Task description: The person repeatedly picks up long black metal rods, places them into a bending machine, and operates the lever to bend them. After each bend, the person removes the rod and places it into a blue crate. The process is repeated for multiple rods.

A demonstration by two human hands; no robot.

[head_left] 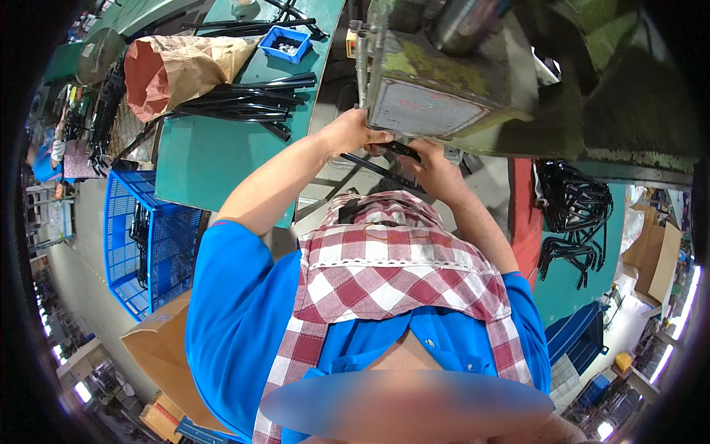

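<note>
At the green-grey machine (436,103), in the middle of the head view, both hands are on a black metal bar (401,148) just below its front plate. My left hand (353,133) is closed on the bar's left end beside upright silvery rods (362,66); some fingers are hidden. My right hand (430,166) grips the bar a little lower and to the right, fingers wrapped round it. A second black bar (362,164) runs diagonally under my hands.
Green table (207,170) at left bears a paper sack (185,63), black tubes (251,100) and a blue tray (274,38) of small parts. A blue crate (129,237) and cardboard (159,348) stand below. Bent black tubes (569,214) lie at right. Another person (44,163) is far left.
</note>
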